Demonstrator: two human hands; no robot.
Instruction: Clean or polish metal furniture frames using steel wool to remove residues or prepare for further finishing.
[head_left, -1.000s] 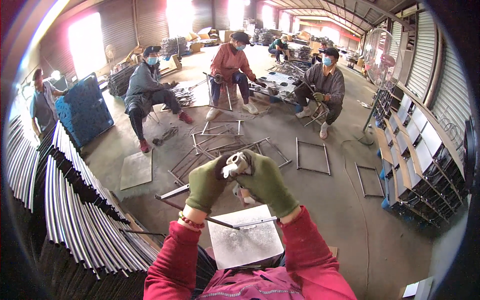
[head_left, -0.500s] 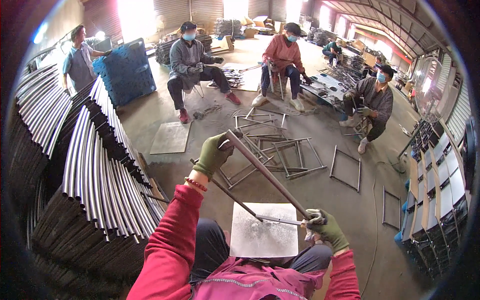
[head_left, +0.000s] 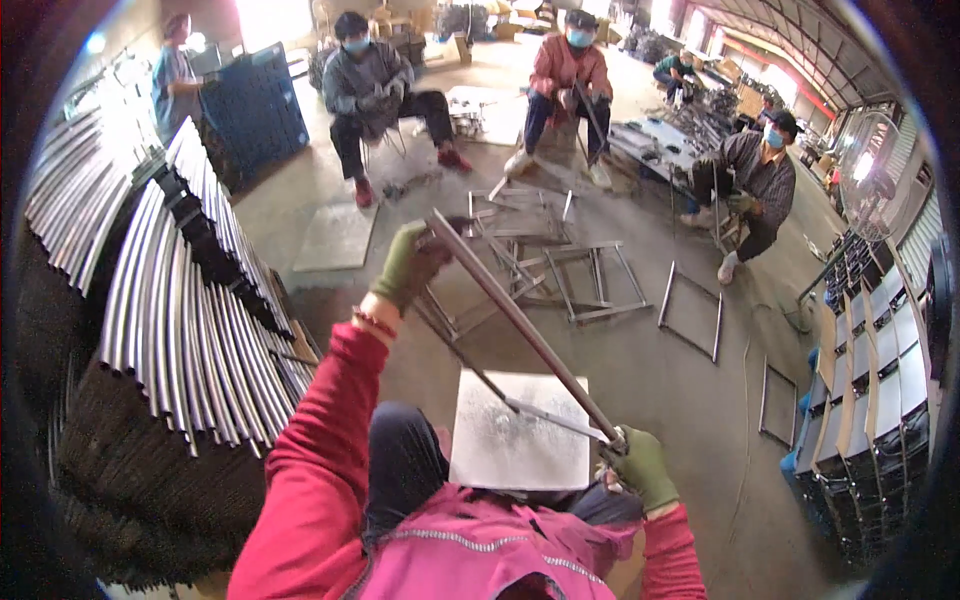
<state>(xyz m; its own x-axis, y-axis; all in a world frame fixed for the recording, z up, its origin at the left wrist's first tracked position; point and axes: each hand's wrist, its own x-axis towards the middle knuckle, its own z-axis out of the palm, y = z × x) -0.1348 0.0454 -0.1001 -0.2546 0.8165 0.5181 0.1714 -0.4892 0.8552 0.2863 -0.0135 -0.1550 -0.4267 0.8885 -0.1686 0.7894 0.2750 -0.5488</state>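
The tube is grey — gloves green, sleeves red; board pale, dark-speckled.

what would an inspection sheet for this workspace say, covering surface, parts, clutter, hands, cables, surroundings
surface: pale square board by the person's knees, with dark smudges
parts: metal tube held slantwise; thinner bars beside it, one reaching the right hand
clutter: metal frames lying jumbled on the floor ahead
hands: both in green gloves; left hand grips the tube's far end, right hand its near end
cables: thin cord-like line on the floor at right; its ends cannot be traced
surroundings: stacked curved tubes at left, masked co-workers seated ahead, stand fan at right
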